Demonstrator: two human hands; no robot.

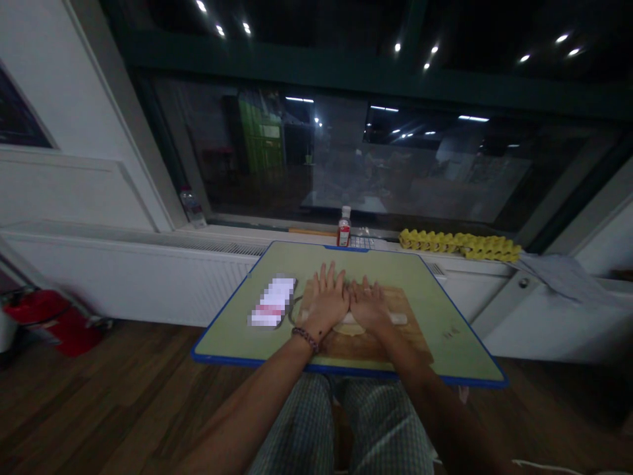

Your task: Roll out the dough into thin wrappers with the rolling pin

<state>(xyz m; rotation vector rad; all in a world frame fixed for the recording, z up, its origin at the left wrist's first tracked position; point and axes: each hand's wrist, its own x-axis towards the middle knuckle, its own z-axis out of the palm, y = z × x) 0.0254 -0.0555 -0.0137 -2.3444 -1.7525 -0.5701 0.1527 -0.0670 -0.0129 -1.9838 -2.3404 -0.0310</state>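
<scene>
1) Left hand (327, 302) and right hand (368, 307): fingers extended, palms side by side atop rolling pin (398, 319), not wrapped round it, presumably spreading pressure
2) Dough (350, 328), flat: at pin's near side, about 7 o'clock
3) Wooden board (409, 344): beneath pin and dough, likely as work surface
4) Phone (274, 300): board's 9 o'clock, probably for viewing
5) Table (441, 309): rim close at 6 o'clock; more room at 12 and 3

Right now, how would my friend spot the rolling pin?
Find the green, blue-edged table, then its wooden board. Beneath the left hand and right hand lies the rolling pin: a pale, straight rod, unlike the flat dough nearby.
</scene>
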